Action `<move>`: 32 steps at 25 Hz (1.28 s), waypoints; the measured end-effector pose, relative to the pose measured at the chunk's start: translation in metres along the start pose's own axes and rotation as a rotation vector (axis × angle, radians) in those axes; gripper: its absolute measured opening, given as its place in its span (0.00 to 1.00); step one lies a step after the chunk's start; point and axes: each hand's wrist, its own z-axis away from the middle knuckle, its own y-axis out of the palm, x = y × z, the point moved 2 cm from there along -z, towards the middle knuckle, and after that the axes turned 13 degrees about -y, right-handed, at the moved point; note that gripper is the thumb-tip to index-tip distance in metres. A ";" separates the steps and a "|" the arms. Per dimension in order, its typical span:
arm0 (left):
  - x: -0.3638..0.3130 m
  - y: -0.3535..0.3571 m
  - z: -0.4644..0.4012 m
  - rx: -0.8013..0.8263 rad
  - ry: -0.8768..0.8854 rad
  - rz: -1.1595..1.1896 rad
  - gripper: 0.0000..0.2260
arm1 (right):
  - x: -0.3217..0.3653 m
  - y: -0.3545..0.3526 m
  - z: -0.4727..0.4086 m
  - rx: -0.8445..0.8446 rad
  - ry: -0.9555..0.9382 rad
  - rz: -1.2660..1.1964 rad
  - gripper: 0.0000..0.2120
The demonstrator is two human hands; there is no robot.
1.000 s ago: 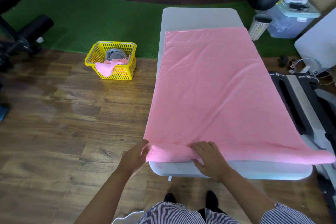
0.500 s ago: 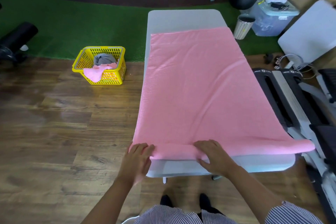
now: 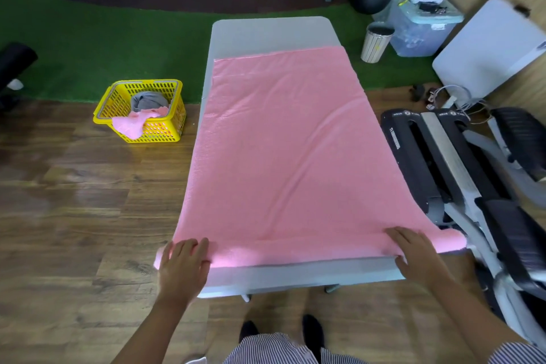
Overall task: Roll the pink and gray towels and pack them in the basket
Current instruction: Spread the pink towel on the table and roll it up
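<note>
- Basket (image 3: pixel 165 134) stands on the floor far ahead-left of my left hand (image 3: pixel 183 260); inside I see a gray towel (image 3: pixel 147 99) and a pink cloth (image 3: pixel 130 127) hanging over its rim.
- Left hand lies flat, fingers straight, on the roll's left end.
- Pink towel (image 3: pixel 283 142) stretches away from both hands; its rolled edge runs across between them.
- Right hand (image 3: pixel 416 254) presses flat on the right end.

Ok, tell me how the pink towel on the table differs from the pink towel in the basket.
The pink towel on the table lies spread flat, its near edge rolled under both hands; the pink towel in the basket is crumpled and hangs over the yellow basket rim. The table one shows far more cloth. Both are the same pink.
</note>
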 end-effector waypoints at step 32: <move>0.028 -0.004 0.014 -0.111 -0.175 0.035 0.20 | 0.007 -0.003 0.012 -0.208 0.043 -0.174 0.18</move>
